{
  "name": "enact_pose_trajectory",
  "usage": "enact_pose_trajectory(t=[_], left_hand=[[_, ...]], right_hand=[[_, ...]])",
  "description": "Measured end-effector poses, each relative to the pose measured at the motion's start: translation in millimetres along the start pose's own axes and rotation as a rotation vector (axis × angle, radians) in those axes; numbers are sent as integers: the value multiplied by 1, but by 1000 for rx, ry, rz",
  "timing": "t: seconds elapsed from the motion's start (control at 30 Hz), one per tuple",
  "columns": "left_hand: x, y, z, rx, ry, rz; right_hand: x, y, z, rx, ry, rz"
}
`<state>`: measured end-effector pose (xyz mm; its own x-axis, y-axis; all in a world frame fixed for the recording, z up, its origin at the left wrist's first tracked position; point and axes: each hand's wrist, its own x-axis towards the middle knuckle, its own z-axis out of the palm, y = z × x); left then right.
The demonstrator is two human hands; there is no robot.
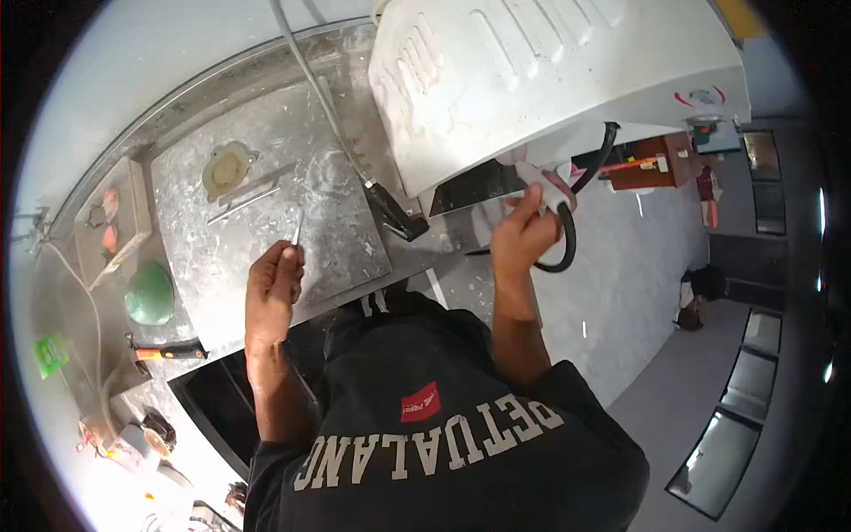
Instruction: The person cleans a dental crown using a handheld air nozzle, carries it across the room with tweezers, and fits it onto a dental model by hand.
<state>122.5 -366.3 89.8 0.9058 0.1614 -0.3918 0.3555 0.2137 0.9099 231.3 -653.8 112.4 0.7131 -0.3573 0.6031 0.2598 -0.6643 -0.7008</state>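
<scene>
My left hand (277, 288) is closed round a small thin metal tool (299, 229), whose tip points up over the dusty grey board (346, 226). My right hand (529, 232) grips a white handle (551, 188) with a black hose (570, 239) curving from it, beside the white machine housing (567, 80). On the board lie a thin metal rod (243, 204) and a shallow dish (227, 170) with dried beige material. A black nozzle (394, 213) on a grey hose rests at the board's right edge.
At the left are a green bowl (149, 293), a hammer (168, 352) with an orange and black handle, a tray (142, 213) and a green packet (51, 355). A brown cabinet (654, 164) stands on the far right side.
</scene>
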Motion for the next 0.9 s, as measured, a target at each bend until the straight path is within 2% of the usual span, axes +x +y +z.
enact_pose_trajectory(t=[0.1,0.2,0.27,0.3,0.33,0.4,0.47,0.5,0.57,0.63,0.7,0.77,0.83,0.9], left_hand=[[-5,-4,8,5,-50,-15],[-8,-5,14,53,-30,-22],[-8,-3,16,41,-74,63],[-8,-1,14,34,-82,67],[-7,1,12,25,-95,70],[-6,3,7,15,-110,93],[-2,3,3,10,-109,131],[-2,6,-1,44,-105,134],[0,4,-4,7,-84,137],[2,2,-9,22,-45,151],[5,-5,-17,8,-26,159],[6,-8,-26,13,-20,127],[5,-11,-32,-26,37,140],[6,-15,-39,-41,110,170]], right_hand=[[13,39,22,-297,35,-252],[27,39,33,-282,-85,-52],[30,56,44,-313,-42,45],[40,65,41,-405,-184,-97],[42,66,44,-382,-125,-160],[46,85,45,-404,-310,3],[32,77,43,-372,-269,-28],[25,80,41,-243,-321,-44],[-20,67,37,-39,-135,144],[-65,35,23,216,-163,166],[-100,-13,21,624,-519,176],[-105,-67,43,522,-826,100],[-110,-105,84,602,-964,200],[-114,-124,119,720,-1092,401]])
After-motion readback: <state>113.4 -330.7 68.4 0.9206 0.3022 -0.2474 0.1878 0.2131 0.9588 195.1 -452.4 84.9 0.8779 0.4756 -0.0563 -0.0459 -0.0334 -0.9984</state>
